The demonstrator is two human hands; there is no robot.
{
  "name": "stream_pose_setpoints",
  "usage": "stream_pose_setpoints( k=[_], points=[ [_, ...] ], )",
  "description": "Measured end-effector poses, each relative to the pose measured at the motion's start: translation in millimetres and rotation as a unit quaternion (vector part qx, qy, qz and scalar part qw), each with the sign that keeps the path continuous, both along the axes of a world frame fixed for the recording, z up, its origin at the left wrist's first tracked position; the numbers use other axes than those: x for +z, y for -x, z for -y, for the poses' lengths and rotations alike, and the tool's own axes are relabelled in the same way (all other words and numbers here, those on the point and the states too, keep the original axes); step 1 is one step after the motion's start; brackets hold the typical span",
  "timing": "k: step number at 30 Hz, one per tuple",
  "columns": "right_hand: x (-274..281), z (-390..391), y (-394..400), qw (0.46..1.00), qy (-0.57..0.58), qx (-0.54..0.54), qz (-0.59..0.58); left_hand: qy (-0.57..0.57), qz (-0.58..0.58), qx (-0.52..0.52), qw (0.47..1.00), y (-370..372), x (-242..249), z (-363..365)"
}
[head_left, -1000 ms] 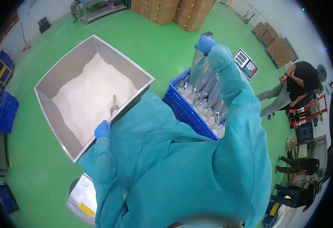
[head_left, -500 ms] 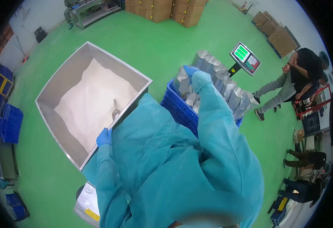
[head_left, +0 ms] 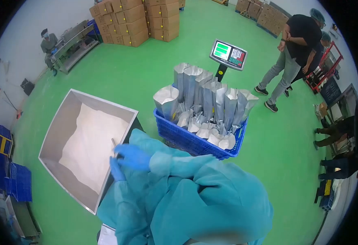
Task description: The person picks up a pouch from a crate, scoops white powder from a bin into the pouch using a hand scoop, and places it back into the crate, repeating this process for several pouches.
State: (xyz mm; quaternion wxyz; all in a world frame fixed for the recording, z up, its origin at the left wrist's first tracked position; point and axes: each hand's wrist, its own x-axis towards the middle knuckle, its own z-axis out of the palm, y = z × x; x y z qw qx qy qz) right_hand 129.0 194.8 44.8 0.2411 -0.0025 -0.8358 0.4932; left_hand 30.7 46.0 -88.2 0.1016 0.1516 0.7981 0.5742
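The large metal bin (head_left: 60,122) holds a bed of white powder (head_left: 87,143). A metal scoop (head_left: 113,142) stands at its right inner wall, with the handle showing and the lower part hidden by my hands. My left hand (head_left: 117,169), in a blue glove, is closed over the bin's near right rim. Just above it, my right hand (head_left: 134,157), also gloved, reaches across the rim with fingers stretched toward the scoop. I see no grip on the scoop. To the right, a blue basket (head_left: 187,141) holds several open silver pouches (head_left: 205,96) standing upright; the front left pouch (head_left: 166,100) shows white powder.
A scale display (head_left: 228,55) rises behind the basket. Two people (head_left: 293,53) stand at the right. Stacked cartons (head_left: 132,24) are at the back, near a seated person (head_left: 49,47). Blue crates (head_left: 19,181) lie along the left.
My right hand has left the pouches in the basket and come left to the bin's rim beside my left hand. The view has turned, showing more of the basket.
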Motion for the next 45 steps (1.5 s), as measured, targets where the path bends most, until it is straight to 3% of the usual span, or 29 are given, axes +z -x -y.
stream_pose_setpoints(
  k=[2, 4, 6, 7, 8, 9, 10, 12, 14, 16, 17, 18, 20, 21, 23, 26, 27, 28, 29, 32, 34, 36, 37, 38, 40, 42, 43, 44, 45],
  points=[
    [-1.7, 36.3, 2.9, 0.991, -0.126, -0.051, 0.004, -0.182, 0.239, -0.021, 0.953, -31.0, 32.3, -16.8],
    [-5.4, 47.5, 23.8, 0.974, -0.216, -0.063, -0.018, -0.319, 0.4, -0.058, 0.857, -53.2, 74.9, -1.4],
    [-29.2, 22.9, 61.0, 0.961, -0.268, -0.037, -0.06, -0.376, 0.442, -0.118, 0.806, -71.1, 121.8, 46.8],
    [-47.4, 11.8, 68.0, 0.957, -0.284, -0.05, -0.026, -0.37, 0.411, -0.132, 0.822, -79.5, 141.7, 73.6],
    [-65.9, 6.4, 79.0, 0.953, -0.299, -0.057, 0.006, -0.313, 0.325, -0.12, 0.884, -90.1, 159.7, 102.3],
    [-54.3, 1.1, 78.1, 0.952, -0.293, 0.006, 0.09, -0.158, 0.174, -0.075, 0.969, -98.9, 166.1, 134.4],
    [-44.0, -2.3, 73.3, 0.94, -0.283, 0.081, 0.171, 0.031, 0.041, -0.002, 0.999, -108.3, 172.7, 167.2],
    [-74.0, 10.7, 85.6, 0.959, -0.26, 0.116, 0.015, 0.274, -0.02, 0.175, 0.945, -120.3, 147.5, 253.8],
    [-75.0, 25.7, 98.4, 0.954, -0.269, 0.132, -0.004, 0.515, -0.013, 0.303, 0.801, -181.5, 94.1, 311.4],
    [-79.9, 36.9, 107.3, 0.929, -0.32, 0.157, 0.101, 0.537, 0.273, 0.202, 0.772, -187.6, 99.9, 298.3],
    [-82.7, 41.0, 110.0, 0.913, -0.347, 0.166, 0.137, 0.631, 0.173, 0.205, 0.728, -199.9, 38.3, 321.3],
    [-74.4, 48.4, 109.5, 0.876, -0.371, 0.182, 0.25, 0.567, 0.155, 0.316, 0.744, -204.2, 48.8, 305.5],
    [-119.3, 45.1, 110.2, 0.899, -0.394, 0.166, 0.09, 0.615, 0.159, 0.219, 0.741, -206.5, 44.1, 309.7],
    [-123.4, 47.8, 108.2, 0.884, -0.427, 0.166, 0.091, 0.613, 0.152, 0.241, 0.737, -207.0, 52.2, 310.9],
    [-128.6, 46.4, 115.3, 0.881, -0.441, 0.156, 0.068, 0.45, 0.152, 0.324, 0.818, -210.6, 66.6, 324.5],
    [-121.0, 46.4, 113.5, 0.886, -0.419, 0.169, 0.105, 0.288, 0.212, 0.421, 0.834, -217.9, 72.2, 326.4],
    [-120.9, 46.3, 116.4, 0.884, -0.419, 0.171, 0.115, 0.293, 0.192, 0.427, 0.834, -214.5, 66.4, 329.9],
    [-121.2, 46.1, 116.0, 0.882, -0.42, 0.175, 0.127, 0.297, 0.175, 0.432, 0.833, -215.3, 52.9, 334.3],
    [-120.9, 45.9, 114.1, 0.881, -0.418, 0.177, 0.134, 0.228, 0.226, 0.436, 0.84, -218.0, 28.6, 344.0],
    [-118.7, 47.3, 106.9, 0.889, -0.423, 0.138, 0.11, 0.098, 0.139, 0.515, 0.84, -219.4, 32.0, 340.1],
    [-110.4, 59.0, 100.9, 0.905, -0.423, 0.044, 0.024, 0.162, 0.09, 0.462, 0.867, -210.7, 70.0, 335.6],
    [-55.0, 96.5, 75.7, 0.979, -0.159, 0.114, 0.064, 0.263, 0.075, 0.371, 0.887, -192.6, 156.7, 295.0],
    [-28.4, 123.5, 57.8, 0.969, -0.029, 0.208, 0.132, 0.283, 0.158, 0.337, 0.884, -179.1, 196.2, 259.2],
    [-1.9, 150.7, 40.3, 0.934, 0.101, 0.273, 0.208, 0.273, 0.128, 0.315, 0.9, -172.5, 212.1, 227.1],
    [17.9, 184.2, 22.9, 0.906, 0.008, 0.327, 0.27, 0.247, 0.055, 0.262, 0.931, -151.7, 223.0, 180.5],
    [20.3, 172.1, 42.5, 0.917, -0.082, 0.288, 0.262, 0.178, 0.003, 0.366, 0.913, -122.3, 177.3, 195.9],
    [17.7, 152.9, 51.8, 0.933, -0.111, 0.25, 0.233, 0.155, -0.013, 0.381, 0.911, -119.1, 184.2, 209.4],
    [17.0, 140.1, 60.0, 0.946, -0.141, 0.213, 0.201, 0.297, 0.008, 0.379, 0.877, -115.3, 201.9, 214.2],
    [22.7, 133.2, 54.7, 0.954, -0.174, 0.182, 0.162, 0.306, -0.03, 0.372, 0.876, -106.9, 199.1, 207.2]
  ],
)
